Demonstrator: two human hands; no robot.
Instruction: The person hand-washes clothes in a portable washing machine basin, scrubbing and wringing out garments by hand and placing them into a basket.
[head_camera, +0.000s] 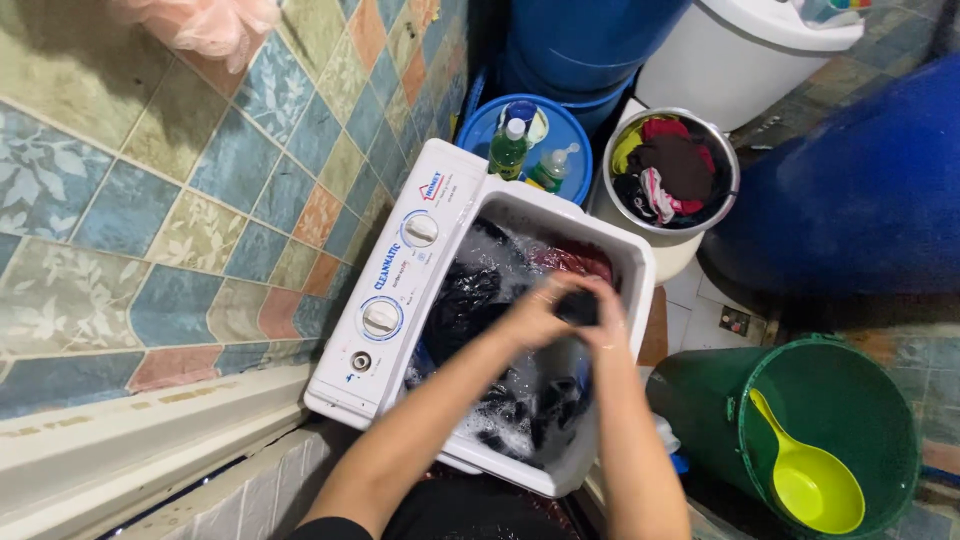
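Note:
A white top-loading washing machine (400, 300) stands against the tiled wall, its tub full of soapy water and dark clothes. Both my hands are over the tub. My left hand (535, 312) and my right hand (607, 315) are closed together on a wet black garment (577, 307), held just above the suds. More dark cloth (470, 295) and a red piece (575, 262) lie in the water below.
A metal basin (722, 150) of wrung clothes sits on a white stand beyond the machine. A blue tub (485, 130) holds bottles. A green bucket (860, 390) with a yellow-green dipper (810, 480) stands at the right, and large blue drums (860, 190) sit behind.

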